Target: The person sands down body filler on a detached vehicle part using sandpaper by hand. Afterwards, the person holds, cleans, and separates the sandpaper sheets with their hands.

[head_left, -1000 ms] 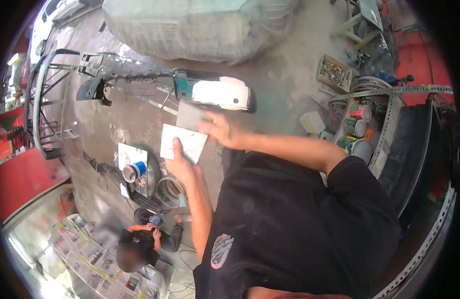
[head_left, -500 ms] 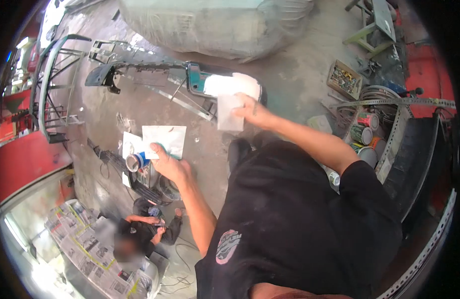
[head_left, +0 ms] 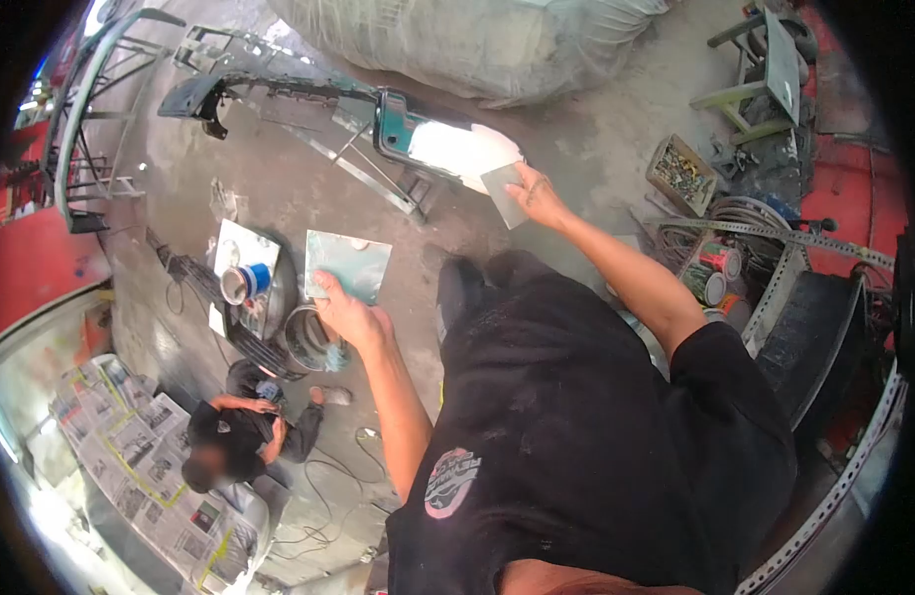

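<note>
My left hand is closed on a square, pale mixing board with a small dab of putty near its far edge. In my right hand is a flat grey spreader, pinched by one side and slanted. Its upper end is at the near right edge of the white filler patch on a dark teal car bumper; whether they touch I cannot tell. The bumper rests on a metal stand.
A blue-labelled can on a white panel and a round bucket stand at left. A co-worker sits by a newspaper-covered panel. A plastic-covered car is ahead; a stool and parts box are right.
The spreader has moved right along the filler and turned from upright to slanted. The mixing board has shifted slightly right in view, uncovering more of the can and bucket. The whole view has shifted.
</note>
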Motion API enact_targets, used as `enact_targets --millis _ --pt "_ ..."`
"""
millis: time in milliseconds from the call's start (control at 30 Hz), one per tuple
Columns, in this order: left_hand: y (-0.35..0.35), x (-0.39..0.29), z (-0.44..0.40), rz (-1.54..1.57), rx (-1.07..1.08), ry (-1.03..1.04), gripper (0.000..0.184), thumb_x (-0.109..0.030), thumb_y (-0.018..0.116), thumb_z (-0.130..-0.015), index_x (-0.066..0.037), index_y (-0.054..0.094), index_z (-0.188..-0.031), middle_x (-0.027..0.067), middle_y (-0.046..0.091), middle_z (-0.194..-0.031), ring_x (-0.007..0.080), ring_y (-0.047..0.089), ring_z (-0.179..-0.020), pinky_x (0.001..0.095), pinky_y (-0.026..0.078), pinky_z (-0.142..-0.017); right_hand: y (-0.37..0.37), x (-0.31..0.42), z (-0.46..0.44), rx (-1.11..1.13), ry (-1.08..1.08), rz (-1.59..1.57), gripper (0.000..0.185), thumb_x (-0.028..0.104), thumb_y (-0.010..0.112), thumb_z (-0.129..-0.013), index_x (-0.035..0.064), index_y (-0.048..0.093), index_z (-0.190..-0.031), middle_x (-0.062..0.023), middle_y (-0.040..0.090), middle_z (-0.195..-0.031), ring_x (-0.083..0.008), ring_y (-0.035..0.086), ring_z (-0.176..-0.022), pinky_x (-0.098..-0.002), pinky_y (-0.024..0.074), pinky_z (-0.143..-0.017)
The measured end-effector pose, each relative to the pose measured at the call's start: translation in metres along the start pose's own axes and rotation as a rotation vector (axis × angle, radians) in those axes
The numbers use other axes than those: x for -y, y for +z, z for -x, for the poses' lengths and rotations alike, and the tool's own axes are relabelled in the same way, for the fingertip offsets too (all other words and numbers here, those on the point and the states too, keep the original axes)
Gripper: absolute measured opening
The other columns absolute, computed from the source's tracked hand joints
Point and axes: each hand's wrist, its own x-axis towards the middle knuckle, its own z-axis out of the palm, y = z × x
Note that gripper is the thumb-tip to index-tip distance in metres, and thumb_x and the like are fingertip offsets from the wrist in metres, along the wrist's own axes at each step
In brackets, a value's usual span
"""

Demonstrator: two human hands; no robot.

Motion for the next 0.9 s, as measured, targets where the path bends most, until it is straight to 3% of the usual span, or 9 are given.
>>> enact_targets --millis 100,167,400,500,567,767,900 --pt "-0.010 0.010 0.001 0.026 -0.016 -0.056 0.045 -0.033 0.059 -0.110 0.007 0.058 -0.131 0.0134 0.067 -0.124 0.0215 0.065 -0.111 0.0367 0.052 -0.098 0.018 -0.037 -0.001 0.055 0.070 0.015 0.032 0.017 0.065 -0.096 -0.0014 0.064 -0.121 -0.0181 0.073 -0.101 -0.0289 0.070 -0.097 -0.0398 0.0527 -0.088" --pt "-0.016 0.017 0.000 0.031 -0.035 -0.084 0.045 -0.032 0.059 -0.110 0.007 0.058 -0.132 0.0137 0.067 -0.125 0.0217 0.065 -0.112 0.0367 0.053 -0.098 0.032 -0.057 -0.004 0.146 0.175 -0.152 0.031 0.018 0.067 -0.093 -0.0029 0.063 -0.116 -0.0290 0.069 -0.113 -0.0459 0.066 -0.110 -0.0489 0.0516 -0.091" --pt "-0.022 0.024 -0.009 -0.014 -0.004 -0.168 0.046 -0.031 0.059 -0.110 0.007 0.057 -0.135 0.0146 0.066 -0.129 0.0224 0.065 -0.115 0.0378 0.052 -0.100 0.081 -0.024 -0.034 0.088 0.173 -0.307 0.031 0.019 0.069 -0.092 -0.0025 0.066 -0.114 -0.0278 0.071 -0.114 -0.0427 0.067 -0.111 -0.0480 0.0526 -0.092" --pt "-0.020 0.023 -0.010 -0.026 0.001 -0.210 0.047 -0.031 0.060 -0.109 0.006 0.055 -0.137 0.0148 0.065 -0.131 0.0234 0.065 -0.116 0.0389 0.052 -0.100 0.107 -0.037 -0.052 0.072 0.189 -0.109 0.031 0.021 0.071 -0.091 -0.0017 0.067 -0.111 -0.0273 0.071 -0.114 -0.0436 0.067 -0.109 -0.0491 0.0523 -0.093" --pt "-0.025 0.024 -0.013 -0.045 -0.004 -0.231 0.047 -0.031 0.060 -0.109 0.006 0.055 -0.138 0.0148 0.065 -0.132 0.0238 0.065 -0.116 0.0395 0.052 -0.101 0.133 -0.061 -0.060 -0.019 0.272 -0.021 0.034 0.019 0.072 -0.093 -0.0023 0.067 -0.119 -0.0254 0.073 -0.109 -0.0375 0.070 -0.105 -0.0438 0.0529 -0.093" --pt "-0.057 0.024 -0.034 -0.061 0.008 -0.281 0.047 -0.030 0.060 -0.109 0.005 0.054 -0.139 0.0144 0.066 -0.133 0.0241 0.065 -0.117 0.0403 0.052 -0.101 0.144 -0.053 -0.058 -0.148 0.424 0.060 0.038 0.024 0.075 -0.091 -0.0015 0.068 -0.118 -0.0303 0.067 -0.125 -0.0447 0.067 -0.113 -0.0486 0.0524 -0.096" --pt "-0.067 0.024 -0.051 -0.083 0.007 -0.303 0.046 -0.029 0.060 -0.109 0.005 0.054 -0.139 0.0144 0.066 -0.132 0.0237 0.065 -0.116 0.0403 0.053 -0.101 0.141 -0.049 -0.062 -0.094 0.498 0.028 0.038 0.023 0.075 -0.091 -0.0010 0.068 -0.120 -0.0311 0.065 -0.129 -0.0450 0.067 -0.114 -0.0487 0.0525 -0.095"
